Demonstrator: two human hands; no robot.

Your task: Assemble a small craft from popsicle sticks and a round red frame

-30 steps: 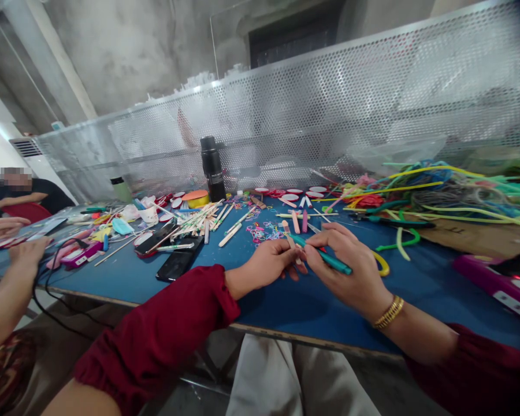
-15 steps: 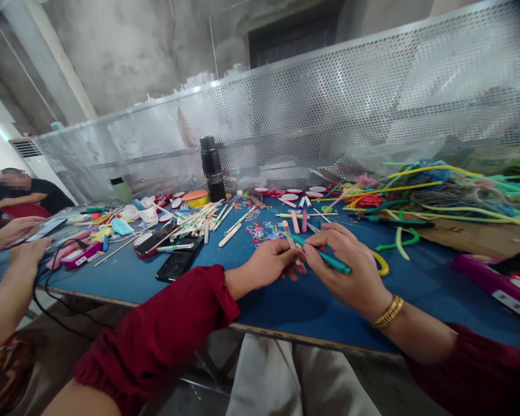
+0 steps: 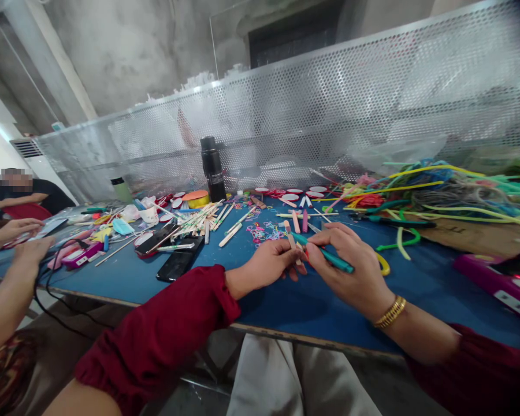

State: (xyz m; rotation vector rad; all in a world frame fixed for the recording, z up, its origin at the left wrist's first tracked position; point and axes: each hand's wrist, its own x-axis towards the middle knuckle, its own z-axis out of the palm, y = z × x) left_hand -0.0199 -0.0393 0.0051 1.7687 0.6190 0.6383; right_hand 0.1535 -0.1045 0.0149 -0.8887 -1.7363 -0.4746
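Teal, slim, pen-like tool (image 3: 338,262) sits in the person's right hand (image 3: 357,268), fingers closed round it pencil-style — probably for fine control of the tip, which points left. Left hand (image 3: 268,266) has a narrow pinch on a pale, flat wooden stick (image 3: 292,240), tilted just off upright; looks like it acts as the clamp while the right works the tool. Both hands meet over the blue tabletop (image 3: 281,315) near its front edge, likely for short reach and a clear view.

Small multicoloured loops (image 3: 262,234) and a flat pink stick (image 3: 304,221) lie just beyond the hands, a pile of pale sticks (image 3: 201,219) further left; all seem within arm's reach.

Unclear: fingers cover part of the stick, so tip contact can't be confirmed. Red-orange bit between the hands — too small to identify. Purple socket block (image 3: 502,283) is cut off at the right edge. Co-worker's hands (image 3: 19,231) at far left: the far one seems to be at something thin, can't tell what.
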